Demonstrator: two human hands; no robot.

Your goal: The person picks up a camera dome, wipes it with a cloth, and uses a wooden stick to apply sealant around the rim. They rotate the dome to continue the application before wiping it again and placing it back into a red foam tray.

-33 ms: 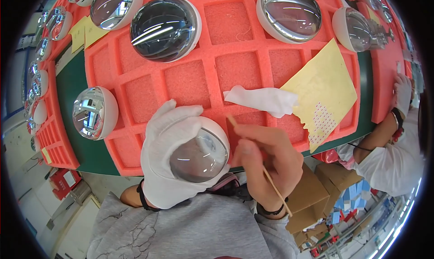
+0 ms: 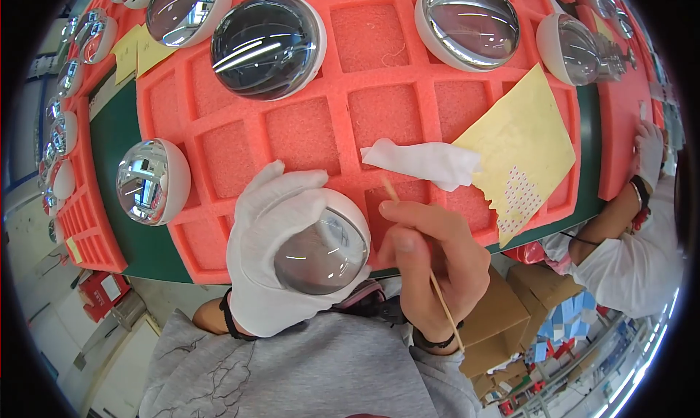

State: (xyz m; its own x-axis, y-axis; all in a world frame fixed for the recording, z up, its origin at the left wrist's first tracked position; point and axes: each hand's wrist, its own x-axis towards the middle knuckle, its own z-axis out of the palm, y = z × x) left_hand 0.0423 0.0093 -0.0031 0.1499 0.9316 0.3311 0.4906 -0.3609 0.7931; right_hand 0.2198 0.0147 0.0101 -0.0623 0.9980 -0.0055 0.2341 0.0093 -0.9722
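My left hand (image 2: 270, 250), in a white glove, is closed round a clear domed lens (image 2: 321, 254) with a white rim, held at the tray's near edge. To its right, my bare right hand (image 2: 441, 261) pinches a thin wooden stick (image 2: 443, 305) between thumb and fingers. The stick's far end points up, away from the lens and apart from it. A crumpled white cloth (image 2: 423, 163) lies just beyond my right hand, partly over a yellow sheet (image 2: 529, 141) with a patch of small printed marks.
The pink foam tray (image 2: 306, 130) has square pockets. Larger domes sit on it: a dark one (image 2: 266, 46), a clear one (image 2: 470, 21) and a mirror-like one (image 2: 149, 181) at left. A co-worker's gloved hand (image 2: 647, 152) is at far right. Cardboard boxes (image 2: 496, 316) stand below the green table (image 2: 157, 250).
The stick in my right hand has tilted slightly, its far end shifting a little up and to the right. My left hand and the lens have stayed in place.
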